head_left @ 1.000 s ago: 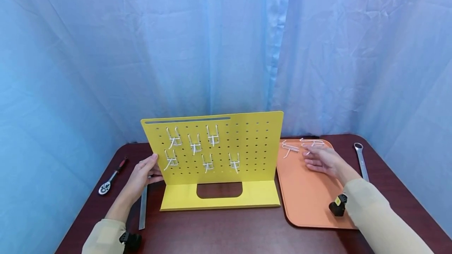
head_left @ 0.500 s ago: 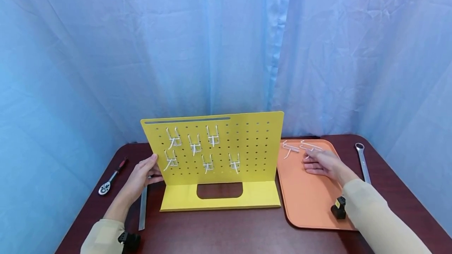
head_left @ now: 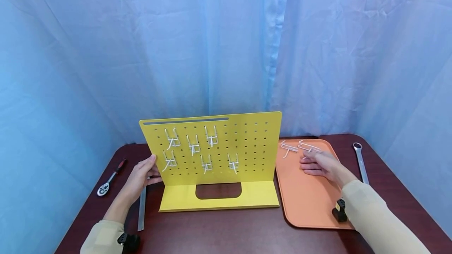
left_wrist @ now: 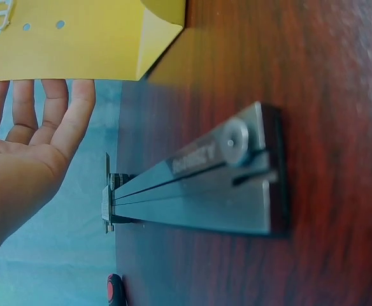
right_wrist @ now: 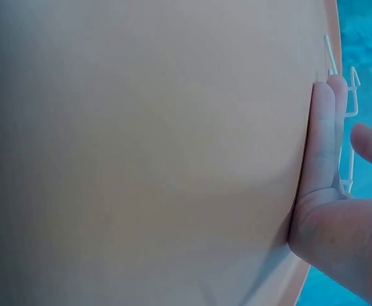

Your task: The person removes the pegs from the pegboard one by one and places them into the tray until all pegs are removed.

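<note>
A yellow pegboard (head_left: pixel 254 199) stands upright on the table, with several white wire hooks (head_left: pixel 212 141) hung on its left and middle parts. At its left edge, my left hand (head_left: pixel 139 173) grips the board, thumb at the front; in the left wrist view the fingers (left_wrist: pixel 71 121) pass behind the edge. My right hand (head_left: pixel 323 164) is over the far part of the orange tray (head_left: pixel 303 203), its fingers at a loose white wire hook (head_left: pixel 308 145); that hook also shows by the thumb in the right wrist view. Another loose hook (head_left: pixel 288 148) lies to its left.
Left of the board lies a caliper (left_wrist: pixel 199 185), seen as a metal strip in the head view. A ratchet (head_left: pixel 110 179) with a red and black handle is farther left, and a wrench (head_left: pixel 361 164) lies right of the tray. Curtains hang behind the table.
The hook at my right hand has turned, its right end coming lower and nearer, and the hand has shifted slightly. My left hand stays on the board's edge.
</note>
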Demonstrator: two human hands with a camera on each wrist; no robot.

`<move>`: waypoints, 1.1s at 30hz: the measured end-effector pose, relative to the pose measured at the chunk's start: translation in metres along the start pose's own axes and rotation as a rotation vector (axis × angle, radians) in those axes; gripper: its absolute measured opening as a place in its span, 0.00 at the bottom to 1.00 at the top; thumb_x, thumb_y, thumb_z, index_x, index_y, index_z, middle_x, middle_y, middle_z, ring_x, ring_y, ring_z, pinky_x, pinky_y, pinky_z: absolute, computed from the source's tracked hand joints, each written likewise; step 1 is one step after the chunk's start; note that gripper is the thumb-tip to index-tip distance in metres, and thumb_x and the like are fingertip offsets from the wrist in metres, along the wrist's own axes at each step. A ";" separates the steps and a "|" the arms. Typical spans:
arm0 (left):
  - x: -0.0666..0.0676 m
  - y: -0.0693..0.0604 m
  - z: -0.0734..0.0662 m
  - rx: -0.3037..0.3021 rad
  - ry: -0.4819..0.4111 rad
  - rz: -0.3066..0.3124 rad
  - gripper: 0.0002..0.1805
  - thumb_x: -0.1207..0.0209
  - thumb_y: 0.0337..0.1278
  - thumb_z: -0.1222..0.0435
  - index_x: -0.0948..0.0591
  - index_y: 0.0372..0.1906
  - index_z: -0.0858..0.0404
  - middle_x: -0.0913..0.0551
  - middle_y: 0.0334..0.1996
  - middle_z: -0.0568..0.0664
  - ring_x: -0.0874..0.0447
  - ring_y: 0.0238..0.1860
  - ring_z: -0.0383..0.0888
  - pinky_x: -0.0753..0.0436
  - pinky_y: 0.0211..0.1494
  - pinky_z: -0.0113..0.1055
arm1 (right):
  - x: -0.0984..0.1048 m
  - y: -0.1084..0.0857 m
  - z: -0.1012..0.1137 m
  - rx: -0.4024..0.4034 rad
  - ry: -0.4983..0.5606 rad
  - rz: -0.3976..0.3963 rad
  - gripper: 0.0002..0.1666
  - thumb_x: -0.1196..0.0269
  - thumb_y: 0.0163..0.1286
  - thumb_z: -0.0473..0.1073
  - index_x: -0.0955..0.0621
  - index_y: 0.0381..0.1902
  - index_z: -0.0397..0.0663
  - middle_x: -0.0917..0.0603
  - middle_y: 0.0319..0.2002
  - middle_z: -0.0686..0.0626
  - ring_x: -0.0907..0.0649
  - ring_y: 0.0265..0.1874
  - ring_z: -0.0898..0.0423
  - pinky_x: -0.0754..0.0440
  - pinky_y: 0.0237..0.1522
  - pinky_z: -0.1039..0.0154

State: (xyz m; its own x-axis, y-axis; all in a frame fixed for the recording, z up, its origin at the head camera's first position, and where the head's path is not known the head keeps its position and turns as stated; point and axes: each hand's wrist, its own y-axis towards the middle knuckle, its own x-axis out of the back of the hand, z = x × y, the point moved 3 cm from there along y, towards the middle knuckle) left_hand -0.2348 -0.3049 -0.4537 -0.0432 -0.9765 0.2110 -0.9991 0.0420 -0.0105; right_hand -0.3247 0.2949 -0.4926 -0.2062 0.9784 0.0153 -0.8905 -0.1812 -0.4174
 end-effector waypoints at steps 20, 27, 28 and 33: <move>0.000 -0.001 -0.002 -0.009 0.006 0.004 0.34 0.56 0.78 0.42 0.25 0.61 0.68 0.21 0.45 0.65 0.15 0.45 0.54 0.13 0.48 0.43 | -0.001 0.000 0.000 0.010 0.000 -0.012 0.30 0.42 0.80 0.43 0.35 0.71 0.33 0.12 0.40 0.52 0.11 0.37 0.56 0.13 0.45 0.57; -0.001 -0.001 -0.001 -0.004 0.005 -0.002 0.33 0.56 0.78 0.42 0.25 0.61 0.68 0.21 0.43 0.63 0.15 0.45 0.53 0.13 0.48 0.42 | -0.003 -0.001 0.000 0.014 -0.016 -0.019 0.25 0.43 0.80 0.42 0.32 0.66 0.32 0.13 0.38 0.51 0.11 0.36 0.56 0.13 0.43 0.57; 0.000 -0.001 -0.001 -0.003 0.007 -0.003 0.33 0.56 0.78 0.42 0.25 0.62 0.68 0.22 0.43 0.63 0.15 0.45 0.53 0.13 0.48 0.42 | -0.004 -0.001 0.000 0.013 -0.017 -0.020 0.25 0.44 0.80 0.42 0.32 0.66 0.31 0.13 0.38 0.51 0.11 0.36 0.56 0.13 0.43 0.58; 0.000 -0.001 -0.002 -0.010 0.006 0.013 0.34 0.57 0.78 0.42 0.25 0.63 0.68 0.21 0.45 0.65 0.15 0.46 0.55 0.13 0.48 0.44 | -0.004 -0.003 0.002 0.010 -0.011 0.008 0.28 0.47 0.82 0.42 0.37 0.70 0.30 0.13 0.40 0.51 0.11 0.38 0.56 0.13 0.45 0.56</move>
State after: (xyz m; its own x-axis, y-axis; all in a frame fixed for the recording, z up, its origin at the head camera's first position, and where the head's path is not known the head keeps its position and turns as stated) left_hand -0.2338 -0.3043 -0.4516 -0.0561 -0.9745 0.2171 -0.9984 0.0566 -0.0039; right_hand -0.3215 0.2914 -0.4898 -0.2182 0.9757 0.0223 -0.8929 -0.1903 -0.4081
